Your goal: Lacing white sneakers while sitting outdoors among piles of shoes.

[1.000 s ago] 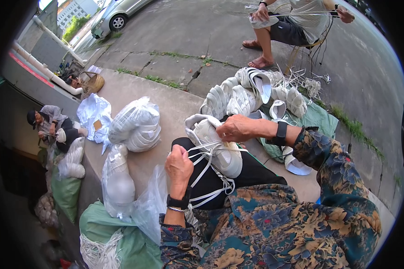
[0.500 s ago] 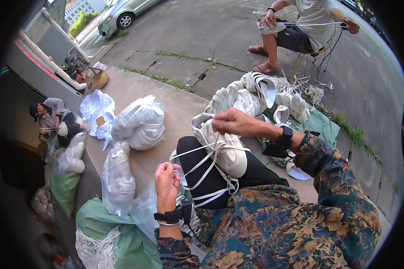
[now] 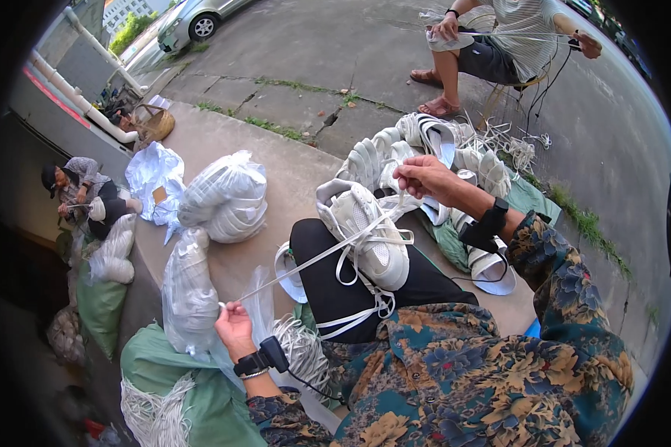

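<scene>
Head view: the shoe (image 3: 380, 261) rests on the thigh (image 3: 313, 292), presumably to free both hands, the left hand (image 3: 235, 326) closed in a pinch on a taut lace (image 3: 306, 264), the right hand (image 3: 426, 179) likewise pinching lace beside the shoe.

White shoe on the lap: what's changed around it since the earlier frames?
The left hand has moved left and toward the body, drawing a white lace from slack to straight. The right hand has moved off the shoe, to the right and farther from the body, pinching lace. Unchanged: the shoe rests on the black-clad leg, and the bulging clear bag stays put.
</scene>
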Tool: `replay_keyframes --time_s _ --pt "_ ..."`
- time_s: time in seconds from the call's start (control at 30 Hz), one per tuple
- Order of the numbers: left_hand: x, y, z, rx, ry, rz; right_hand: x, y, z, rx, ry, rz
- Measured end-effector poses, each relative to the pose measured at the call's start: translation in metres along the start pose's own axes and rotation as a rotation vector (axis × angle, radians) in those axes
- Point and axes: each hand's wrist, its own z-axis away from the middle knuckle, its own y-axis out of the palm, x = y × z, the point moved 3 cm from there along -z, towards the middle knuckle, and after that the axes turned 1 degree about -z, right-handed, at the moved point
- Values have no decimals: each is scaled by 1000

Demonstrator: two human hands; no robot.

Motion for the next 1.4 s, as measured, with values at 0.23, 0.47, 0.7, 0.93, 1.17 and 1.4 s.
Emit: replay_keyframes --time_s 0.23,0.47,0.7,0.93,1.17,1.4 --pt "-137 -175 62 -629 475 -153 -25 64 2 367 -383 503" --pt "48 36 78 223 176 -738 -22 73 5 259 -624 1151" --pt "190 182 113 563 643 -1887 -17 76 5 167 -692 1153" --pt "159 171 104 358 774 -1782 4 34 -2 -57 -675 1230" --pt "170 176 96 309 760 -1693 34 -29 1 -228 -650 1222" --pt "180 181 90 354 738 -1684 54 -85 18 -400 -528 1172"
